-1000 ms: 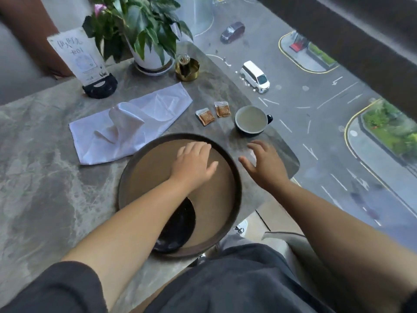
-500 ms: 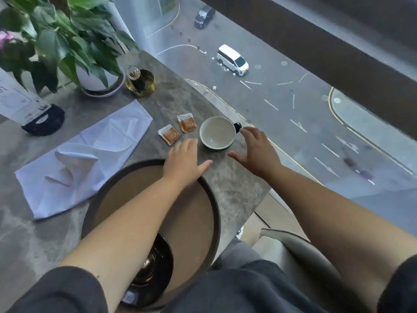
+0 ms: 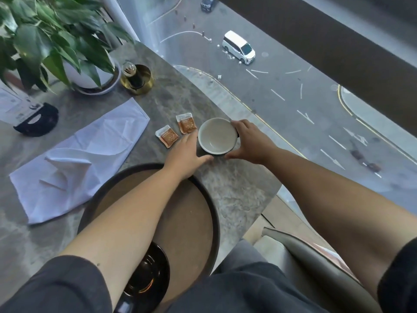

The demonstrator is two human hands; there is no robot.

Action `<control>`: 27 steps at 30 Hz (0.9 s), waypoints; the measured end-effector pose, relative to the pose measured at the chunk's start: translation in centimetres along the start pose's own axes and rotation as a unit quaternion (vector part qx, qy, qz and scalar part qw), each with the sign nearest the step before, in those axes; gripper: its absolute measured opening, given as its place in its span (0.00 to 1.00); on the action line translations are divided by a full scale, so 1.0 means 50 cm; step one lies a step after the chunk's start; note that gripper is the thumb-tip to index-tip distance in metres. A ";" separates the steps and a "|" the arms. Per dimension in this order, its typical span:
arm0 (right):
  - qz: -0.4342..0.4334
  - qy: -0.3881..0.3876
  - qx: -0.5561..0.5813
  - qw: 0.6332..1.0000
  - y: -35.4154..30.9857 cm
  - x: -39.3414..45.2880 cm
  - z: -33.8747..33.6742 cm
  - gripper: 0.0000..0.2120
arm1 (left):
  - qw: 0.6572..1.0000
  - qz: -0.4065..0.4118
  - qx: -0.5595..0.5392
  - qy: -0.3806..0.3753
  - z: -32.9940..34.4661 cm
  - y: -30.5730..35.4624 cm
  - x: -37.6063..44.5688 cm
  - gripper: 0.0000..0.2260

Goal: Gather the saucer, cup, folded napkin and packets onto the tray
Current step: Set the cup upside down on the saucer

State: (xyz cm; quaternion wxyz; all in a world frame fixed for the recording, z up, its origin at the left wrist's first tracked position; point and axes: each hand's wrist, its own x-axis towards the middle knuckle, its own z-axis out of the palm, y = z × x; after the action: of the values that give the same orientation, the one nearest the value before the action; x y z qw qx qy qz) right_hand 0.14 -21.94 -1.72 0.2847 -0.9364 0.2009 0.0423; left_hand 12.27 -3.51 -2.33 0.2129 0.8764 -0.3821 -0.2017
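Cup (image 3: 217, 136) is flanked between left hand (image 3: 188, 154) and right hand (image 3: 249, 141), both cupped loosely against its sides (not clamped); tray (image 3: 204, 195) lies behind the wrists.

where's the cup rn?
Head view, centre: the cup sits on the table beyond the tray, between left hand and right hand, right of the packets.

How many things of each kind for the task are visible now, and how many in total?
tray: 1
saucer: 1
cup: 1
napkin: 1
packets: 2
Total: 6
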 end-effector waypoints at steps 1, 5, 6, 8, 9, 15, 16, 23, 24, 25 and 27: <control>-0.001 0.000 0.004 1.000 -0.002 -0.002 0.000 0.45 | 1.000 -0.004 -0.009 -0.001 -0.002 0.001 -0.003 0.36; -0.006 -0.004 0.019 1.000 -0.016 -0.024 0.006 0.44 | 0.998 0.014 -0.056 -0.006 -0.008 0.002 -0.033 0.37; -0.010 -0.002 0.022 1.000 -0.023 -0.033 0.007 0.45 | 0.997 0.019 -0.072 -0.004 -0.012 0.001 -0.045 0.37; -0.021 0.008 0.026 0.999 -0.041 -0.051 0.007 0.45 | 0.995 0.022 -0.102 0.002 -0.021 -0.002 -0.072 0.37; -0.029 0.014 0.027 0.999 -0.053 -0.061 0.006 0.45 | 0.993 0.022 -0.112 0.006 -0.027 -0.004 -0.088 0.37; -0.072 0.034 0.022 0.997 -0.144 -0.128 0.010 0.45 | 0.990 0.004 -0.128 0.052 -0.070 -0.026 -0.208 0.35; -0.083 0.032 0.022 0.996 -0.160 -0.138 0.016 0.45 | 0.990 -0.001 -0.127 0.058 -0.074 -0.033 -0.231 0.35; -0.139 -0.006 0.001 0.990 -0.257 -0.223 0.091 0.46 | 0.989 -0.037 -0.112 0.090 -0.074 -0.097 -0.403 0.35; -0.146 -0.009 -0.007 0.989 -0.269 -0.236 0.105 0.47 | 0.988 -0.044 -0.113 0.094 -0.071 -0.106 -0.429 0.35; -0.151 -0.010 -0.012 0.988 -0.281 -0.248 0.119 0.48 | 0.987 -0.053 -0.114 0.097 -0.069 -0.115 -0.454 0.35; -0.158 -0.018 -0.010 0.987 -0.303 -0.270 0.147 0.48 | 0.986 -0.068 -0.113 0.103 -0.062 -0.130 -0.498 0.36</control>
State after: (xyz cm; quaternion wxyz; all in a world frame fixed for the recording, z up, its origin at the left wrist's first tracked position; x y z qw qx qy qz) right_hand -5.88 -1.70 2.58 0.2817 -0.9584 0.0446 0.0156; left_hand 2.08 20.00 1.57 0.3342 0.8868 -0.2724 -0.1661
